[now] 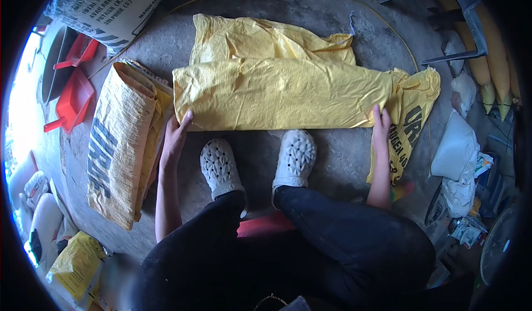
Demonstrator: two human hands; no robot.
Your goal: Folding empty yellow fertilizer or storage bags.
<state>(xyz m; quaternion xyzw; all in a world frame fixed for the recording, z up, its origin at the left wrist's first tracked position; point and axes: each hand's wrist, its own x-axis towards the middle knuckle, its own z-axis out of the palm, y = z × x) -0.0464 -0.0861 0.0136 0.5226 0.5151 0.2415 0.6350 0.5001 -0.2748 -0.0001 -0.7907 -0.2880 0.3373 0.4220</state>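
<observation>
A yellow woven plastic sack (282,95), folded into a long flat strip, lies across the floor before my feet. My left hand (178,130) grips its near left corner, thumb on top and fingers beneath. At the near right corner my right hand (381,124) holds the edge in the same way. Behind the strip another part of yellow sacking (266,36) lies spread and creased; whether it is one piece with the strip, I cannot tell. A yellow sack with black print (411,124) lies under the right end. Left of my left hand rests a thick folded bundle of printed sacks (120,144).
Two red plastic dustpans (77,97) lie at the left, near a full printed sack (112,11). A dark plastic chair or stool frame (471,16) stands at the upper right. White bags (457,149) line the right side. My feet wear pale clogs (295,157).
</observation>
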